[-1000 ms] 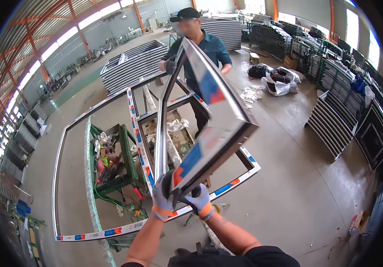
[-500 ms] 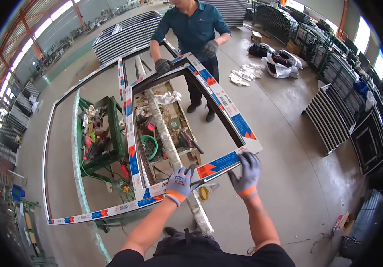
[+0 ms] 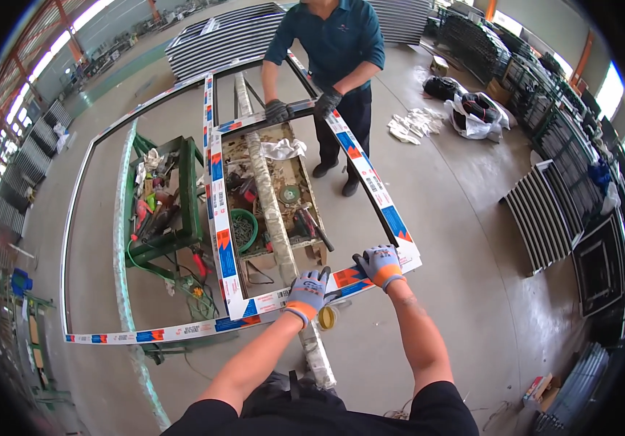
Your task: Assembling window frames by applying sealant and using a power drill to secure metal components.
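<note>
The small frame [image 3: 378,192] is being held flat over the right part of the large frame [image 3: 121,338], its long axis being pointed away from the wearer, far end leaning left. Its near rail is being grasped by the left hand [image 3: 308,292] and right hand [image 3: 382,266], its far rail by a co-worker's gloves [image 3: 277,111]. Below, a tool tray [image 3: 302,174] is being crossed by a wrapped beam [image 3: 274,221].

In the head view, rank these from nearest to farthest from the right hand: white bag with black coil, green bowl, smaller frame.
1. Smaller frame: its near side touches the right hand.
2. Green bowl: to the left, seen through the frame's opening.
3. White bag: well ahead, off to the right.
</note>
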The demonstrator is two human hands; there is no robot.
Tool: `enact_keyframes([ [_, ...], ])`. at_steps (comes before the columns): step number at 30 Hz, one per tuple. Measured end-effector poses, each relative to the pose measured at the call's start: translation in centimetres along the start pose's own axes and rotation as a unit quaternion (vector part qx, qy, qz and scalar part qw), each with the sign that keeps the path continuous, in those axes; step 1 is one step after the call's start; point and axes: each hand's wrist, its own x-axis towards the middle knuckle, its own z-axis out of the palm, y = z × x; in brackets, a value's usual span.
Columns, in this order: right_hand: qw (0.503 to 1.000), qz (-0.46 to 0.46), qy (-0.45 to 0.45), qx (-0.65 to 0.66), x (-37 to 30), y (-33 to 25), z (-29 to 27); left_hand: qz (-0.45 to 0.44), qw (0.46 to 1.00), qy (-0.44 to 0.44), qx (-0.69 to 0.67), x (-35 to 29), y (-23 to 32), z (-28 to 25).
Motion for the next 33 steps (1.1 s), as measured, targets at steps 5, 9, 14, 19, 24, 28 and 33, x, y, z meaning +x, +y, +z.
enact_keyframes([
  [5, 0.999, -0.018, 0.044, 0.009, 1.5, 1.3, 3.7, -0.013, 0.999, -0.034, 0.016, 1.1, -0.4, 3.4],
  [9, 0.999, 0.001, 0.038, 0.001, 2.8, 2.6, 7.0, -0.020, 0.998, -0.055, -0.018, 1.2, -0.4, 3.9],
  [14, 0.999, 0.025, -0.001, -0.022, 3.2, 3.7, 8.5, -0.035, 0.993, -0.096, -0.065, 1.6, -0.3, 4.3],
  [19, 0.997, 0.029, -0.026, -0.066, 3.9, 2.3, 8.6, -0.044, 0.989, -0.017, -0.143, 0.5, -2.4, 6.7],
  [24, 0.997, 0.030, -0.053, -0.057, 3.1, 1.7, 8.8, -0.175, 0.977, -0.006, -0.121, -4.8, -8.6, 6.6],
  [28, 0.992, 0.063, -0.102, -0.030, 3.8, 2.5, 10.3, -0.232, 0.962, -0.088, -0.113, -6.7, -10.8, 8.1],
  [33, 0.984, 0.012, -0.172, -0.049, 5.4, 4.9, 8.3, -0.253, 0.945, -0.184, -0.093, -3.8, -11.0, 7.0],
])
